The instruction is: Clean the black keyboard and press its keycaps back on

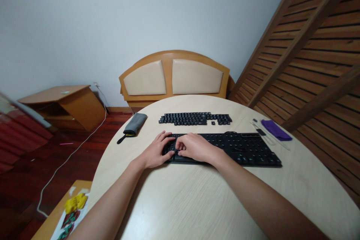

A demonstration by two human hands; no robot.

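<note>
Nearest, at the near-left edge, a sheet w/ yellow and green bits [72, 210] lies on a low wooden surface beside the round pale desk [197, 202]. Both forearms reach across the desk to a black keyboard [247, 152] lying across the desk's middle, approx. centre to right.

L hand [155, 153] sits on the keyboard's left end; its grip is loosely apart, fingers laid over the edge, clamped on nothing visible. R hand [194, 147] is just beside it, touching the same left part of the keyboard; its grip is curled together w/ the tips hidden against the keys, so I can't tell if it pinches anything.

Beyond, a row of loose black keycaps [194, 119] lies parallel to the keyboard, apart from it. Far left on the desk: a grey pouch [135, 123]. Far right: a purple cloth [275, 129] w/ thin tools [263, 132] beside it.

Past the desk, a padded headboard [173, 77] leans at the wall, a wooden cabinet [67, 105] stands left, slatted frame [315, 56] right.
</note>
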